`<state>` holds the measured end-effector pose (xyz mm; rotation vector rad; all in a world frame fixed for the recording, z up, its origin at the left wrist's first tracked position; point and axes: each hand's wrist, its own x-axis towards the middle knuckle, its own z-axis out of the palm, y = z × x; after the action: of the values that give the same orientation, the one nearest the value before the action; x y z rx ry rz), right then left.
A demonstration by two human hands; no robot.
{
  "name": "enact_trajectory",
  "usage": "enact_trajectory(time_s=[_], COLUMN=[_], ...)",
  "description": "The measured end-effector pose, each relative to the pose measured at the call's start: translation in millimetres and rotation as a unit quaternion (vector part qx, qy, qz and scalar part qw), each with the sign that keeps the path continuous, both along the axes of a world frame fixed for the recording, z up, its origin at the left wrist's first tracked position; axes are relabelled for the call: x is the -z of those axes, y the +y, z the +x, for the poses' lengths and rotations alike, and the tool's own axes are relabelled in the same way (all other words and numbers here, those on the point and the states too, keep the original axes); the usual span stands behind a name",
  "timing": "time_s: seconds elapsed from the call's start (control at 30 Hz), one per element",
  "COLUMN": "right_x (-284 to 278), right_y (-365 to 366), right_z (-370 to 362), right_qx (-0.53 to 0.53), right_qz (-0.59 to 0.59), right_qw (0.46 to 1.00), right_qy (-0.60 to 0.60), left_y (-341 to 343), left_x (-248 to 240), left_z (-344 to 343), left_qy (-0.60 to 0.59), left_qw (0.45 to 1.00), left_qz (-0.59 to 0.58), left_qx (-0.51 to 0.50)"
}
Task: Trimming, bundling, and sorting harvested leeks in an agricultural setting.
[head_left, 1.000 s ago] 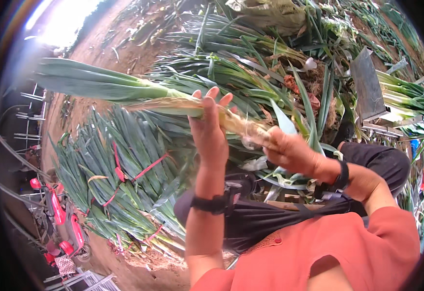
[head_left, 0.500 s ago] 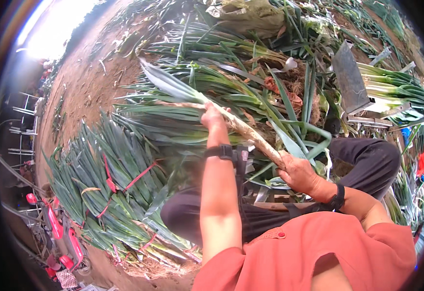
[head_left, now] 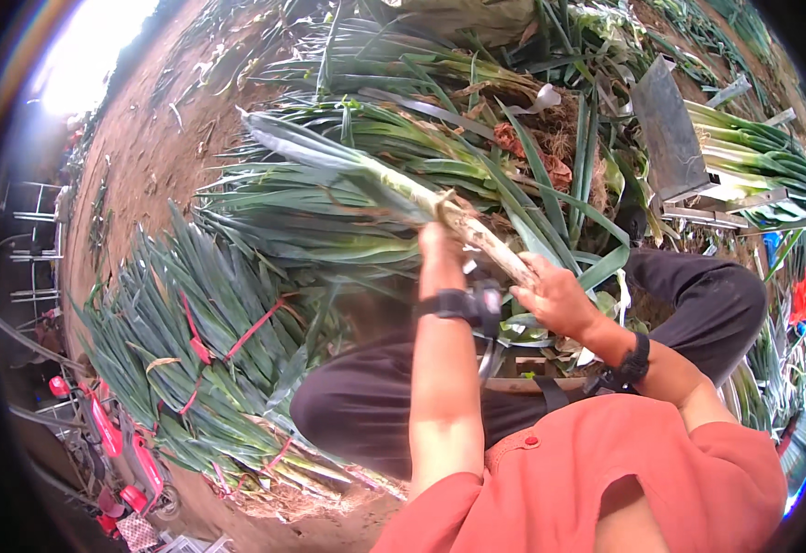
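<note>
A long leek [head_left: 403, 186], or a big Chinese onion like it, slants across in front of me, green leaves up to the left and pale stalk down to the right. My right hand [head_left: 558, 297] is closed round its lower end. My left hand [head_left: 438, 244] is just under the middle of the stalk, smeared by motion; its fingers are mostly hidden. A small brown curl of outer skin [head_left: 444, 199] sticks up from the stalk above that hand. Behind the leek lies a heap of loose leeks [head_left: 283, 207] with roots to the right.
Bundles of leeks tied with pink bands [head_left: 205, 346] lie at the left. A metal stand with an upright plate [head_left: 669, 134] is at the right, beside more trimmed leeks [head_left: 763, 152]. A pink vehicle [head_left: 108, 419] stands at the far left. My bent knees [head_left: 698, 295] flank the work.
My left hand has slid down the stalk toward my right hand and dropped a little. The brown strip that stuck out to the left no longer shows. The leek has shifted slightly up and left.
</note>
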<state>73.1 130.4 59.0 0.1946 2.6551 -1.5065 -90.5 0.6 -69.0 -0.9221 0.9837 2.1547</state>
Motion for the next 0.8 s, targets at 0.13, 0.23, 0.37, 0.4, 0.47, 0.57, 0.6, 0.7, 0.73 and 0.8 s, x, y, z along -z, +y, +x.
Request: enact_trajectory(time_s=[0.13,0.23,0.37,0.4,0.47,0.57,0.6,0.7,0.73,0.8], right_x=[-1.2,-33.6,-31.2,-42.7,-40.1,-38.7,-39.5,-41.5,-42.4,-43.2], right_y=[-2.6,4.4,33.5,4.7,8.4,28.2,24.9,18.9,17.2,17.0], right_z=[-29.8,-56.9,-40.6,-36.7,-24.3,-12.4,-12.0,-5.9,-3.8,-0.4], right_qx=[0.038,0.059,0.033,-0.004,0.052,0.074,0.065,0.03,0.02,0.02], right_qz=[-0.277,-0.377,-0.406,-0.446,-0.503,-0.508,-0.504,-0.47,-0.454,-0.454], right_qw=[0.953,0.915,0.891,0.862,0.816,0.812,0.814,0.836,0.845,0.847], right_qy=[-0.116,-0.135,-0.202,-0.241,-0.281,-0.279,-0.281,-0.281,-0.281,-0.276], left_y=[-2.0,35.3,23.6,-33.1,-54.4,-28.7,-34.1,-41.3,-43.6,-48.2], left_x=[54.6,70.8,6.7,66.6,51.0,-24.4,-30.2,-40.1,-41.7,-37.1], left_z=[62.5,166.4,71.7,48.6,3.2,-21.5,-26.1,-36.2,-38.5,-41.4], left_qy=[0.122,0.308,0.189,0.201,0.142,0.114,0.123,0.163,0.178,0.208], left_qw=[0.914,0.75,0.741,0.831,0.98,0.988,0.987,0.977,0.972,0.96], left_qz=[0.071,-0.134,-0.242,-0.284,-0.107,-0.094,-0.08,-0.078,-0.084,-0.154], left_qx=[0.379,0.569,0.597,0.433,0.088,-0.041,-0.06,-0.112,-0.129,-0.109])
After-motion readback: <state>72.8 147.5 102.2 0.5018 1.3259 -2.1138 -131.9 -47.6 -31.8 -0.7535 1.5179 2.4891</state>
